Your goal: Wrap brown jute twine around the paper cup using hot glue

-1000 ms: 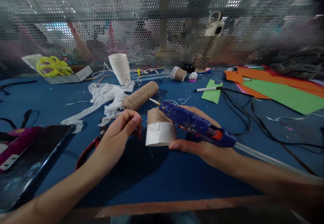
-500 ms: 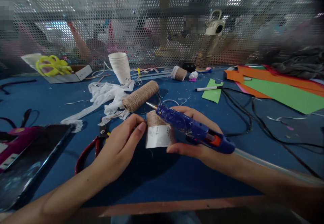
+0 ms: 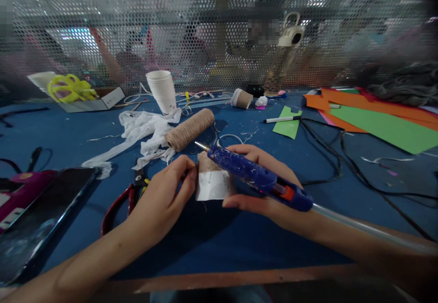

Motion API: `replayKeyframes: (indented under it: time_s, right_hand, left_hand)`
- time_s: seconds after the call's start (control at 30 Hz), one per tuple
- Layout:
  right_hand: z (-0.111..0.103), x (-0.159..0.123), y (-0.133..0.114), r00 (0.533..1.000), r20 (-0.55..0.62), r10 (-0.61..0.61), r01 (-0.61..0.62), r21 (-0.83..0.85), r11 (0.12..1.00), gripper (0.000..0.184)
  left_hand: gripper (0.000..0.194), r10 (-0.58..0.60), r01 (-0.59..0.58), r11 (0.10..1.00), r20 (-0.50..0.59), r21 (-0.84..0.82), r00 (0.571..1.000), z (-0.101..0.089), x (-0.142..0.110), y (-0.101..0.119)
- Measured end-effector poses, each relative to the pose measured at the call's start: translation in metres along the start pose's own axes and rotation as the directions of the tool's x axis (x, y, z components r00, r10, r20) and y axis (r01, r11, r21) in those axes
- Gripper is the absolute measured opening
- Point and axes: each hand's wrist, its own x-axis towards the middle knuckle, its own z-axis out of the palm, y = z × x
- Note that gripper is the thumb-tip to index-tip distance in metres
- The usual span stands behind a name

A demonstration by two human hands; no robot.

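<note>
A small white paper cup, partly wrapped in brown twine, is between my hands above the table. My right hand is closed round its right side, the thumb at the lower edge. That hand also carries a blue hot glue gun, lying across it with the metal nozzle pointing up and left, over the twine. At the cup's left side, my left hand has thumb and forefinger pinched together; what lies between the fingertips is hidden. A roll of twine lies just beyond the cup.
White fabric strips, stacked paper cups and another wrapped cup lie farther back. Red-handled pliers and a phone are on the left. Black cables and coloured paper occupy the right. Perforated metal mesh stands behind.
The glue gun has shifted slightly left and down with my right hand. My left hand stays pinched beside the cup, which has barely moved.
</note>
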Motion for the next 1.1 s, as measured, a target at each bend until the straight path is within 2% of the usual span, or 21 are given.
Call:
replayKeyframes:
  time_s: [0.2,0.37,0.53,0.6,0.7,0.77,0.9,1.1]
  right_hand:
    - [-0.0013,0.0009,-0.0020,1.000,-0.027,0.007,-0.007,-0.014,1.000,0.047]
    - [-0.0021,0.0015,-0.0040,0.999,-0.032,0.002,-0.002,-0.009,1.000,0.050]
    - [-0.0034,0.0008,-0.0052,0.999,-0.036,0.006,-0.007,-0.009,1.000,0.051]
    - [-0.0033,0.0008,-0.0045,0.999,-0.033,0.012,-0.012,-0.002,1.000,0.052]
    - [-0.0027,0.0009,-0.0025,0.999,-0.042,0.026,-0.026,0.004,1.000,0.050]
    - [-0.0023,0.0010,-0.0015,0.999,-0.050,0.022,-0.021,0.007,1.000,0.048]
    - [-0.0026,0.0009,-0.0020,0.999,-0.048,0.013,-0.012,0.010,1.000,0.047]
    - [-0.0031,0.0002,-0.0030,0.999,-0.042,0.018,-0.018,-0.002,1.000,0.049]
  left_hand:
    - [0.026,-0.050,0.049,0.989,-0.002,-0.141,0.999,-0.0015,0.0019,-0.0059]
    - [0.027,-0.042,0.043,0.987,0.006,-0.155,0.999,-0.0026,0.0023,-0.0073]
    - [0.039,-0.081,0.083,0.987,0.021,-0.135,0.996,-0.0023,0.0040,-0.0030]
    - [0.035,-0.078,0.075,0.981,-0.009,-0.181,0.997,-0.0015,0.0041,-0.0025]
    - [0.018,-0.061,0.037,0.951,-0.070,-0.307,0.996,-0.0009,0.0036,-0.0038]
    - [0.021,-0.079,0.049,0.952,-0.087,-0.302,0.993,-0.0015,0.0035,-0.0049]
    - [0.037,-0.088,0.078,0.971,-0.038,-0.226,0.995,-0.0036,0.0053,-0.0051]
    - [0.048,-0.086,0.098,0.959,0.058,-0.265,0.995,-0.0040,0.0074,-0.0021]
